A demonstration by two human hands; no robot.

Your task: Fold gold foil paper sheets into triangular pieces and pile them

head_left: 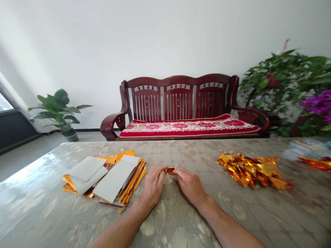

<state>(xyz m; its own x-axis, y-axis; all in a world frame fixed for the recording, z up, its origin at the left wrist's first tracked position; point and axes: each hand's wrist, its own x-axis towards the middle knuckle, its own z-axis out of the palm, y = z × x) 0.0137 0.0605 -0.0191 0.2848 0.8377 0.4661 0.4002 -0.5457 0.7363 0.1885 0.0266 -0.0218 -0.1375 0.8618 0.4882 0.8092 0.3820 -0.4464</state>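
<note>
Between my two hands, just above or on the table, is a small piece of shiny orange-gold foil paper, mostly covered by fingers. My left hand pinches its left end, and my right hand grips the right end. To the left lies a stack of foil paper sheets, some with pale grey backs up and orange edges showing. Off to the right rests a loose heap of folded gold foil pieces.
The table has a shiny patterned cover. A clear plastic bag and another orange foil piece lie at its right edge. Beyond stands a dark red wooden bench with a red floral cushion. Potted plants flank it.
</note>
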